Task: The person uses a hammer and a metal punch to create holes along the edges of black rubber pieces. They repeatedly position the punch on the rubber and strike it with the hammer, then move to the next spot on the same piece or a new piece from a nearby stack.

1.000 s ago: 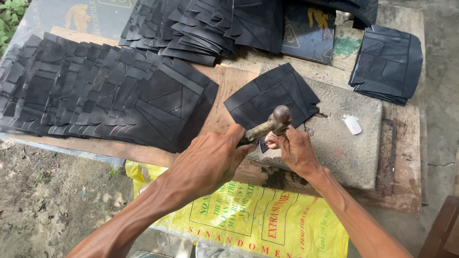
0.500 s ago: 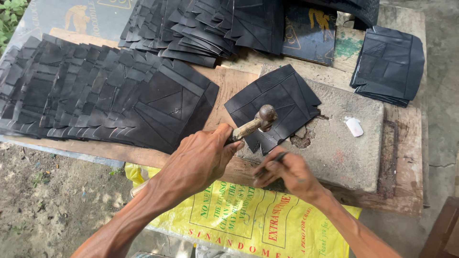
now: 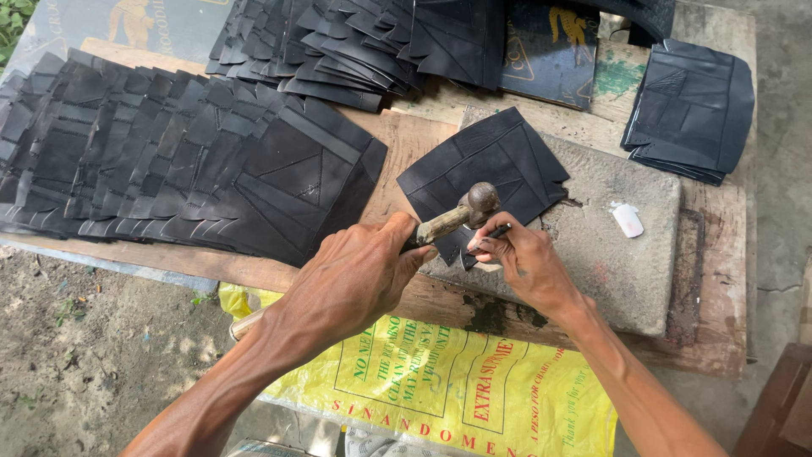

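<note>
Left hand (image 3: 355, 275) fist clamped round hammer (image 3: 461, 216) handle; right hand (image 3: 520, 262) fingers pinching dark punch (image 3: 495, 231) over black sheet (image 3: 486, 173)

Both forearms are bare, with no sleeves in view. The left hand (image 3: 355, 275) and right hand (image 3: 523, 267) wear no gloves or rings.

We look down on a worn wooden desk (image 3: 719, 279) standing outdoors in daylight. Its planks are stained and scuffed (a green smear marks the far side). A grey stone slab (image 3: 617, 262) lies on it. Below the near edge hangs a yellow printed sack (image 3: 440, 389). Bare dirt ground (image 3: 76, 338) with scattered bits of debris spreads to the left, a little green growth shows at the top left corner, and cracked concrete floor (image 3: 782, 169) runs along the right.
</note>
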